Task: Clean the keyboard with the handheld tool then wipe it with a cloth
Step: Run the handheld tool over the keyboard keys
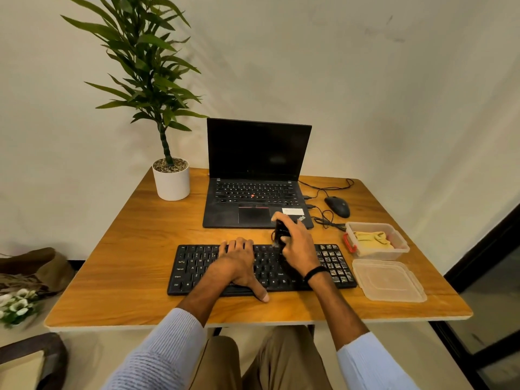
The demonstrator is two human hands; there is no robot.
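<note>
The first step, cleaning with the tool, is the one in hand. The keyboard [191, 267] is lying across the lower centre of the frame on the desk [126, 263], just below the open laptop [253, 192]. The right grip [298, 249] is curling closed around the black handheld tool [281, 230] and holding it upright, with its lower end meeting the keyboard's top row, right of centre. Whether that end is actually touching the keys is too blurred to tell. The left grip [239, 266] is lying open and flat on the keys at the keyboard's middle, fingers reaching the top edge and thumb resting on the desk below the bottom edge; it is probably steadying the board.

The yellow cloth [371, 240] is sitting untouched in the clear plastic box [394, 253] at the right of the frame, just beside the keyboard's right end, with the box's lid [389, 280] lying off, directly below it. So the wiping step is not yet begun.

The next move likely calls for drawing the tool along the rows while the flat palm is holding the board from sliding, and for shifting that palm aside so the keys under it are reached too. The cloth is waiting well within reach.
</note>
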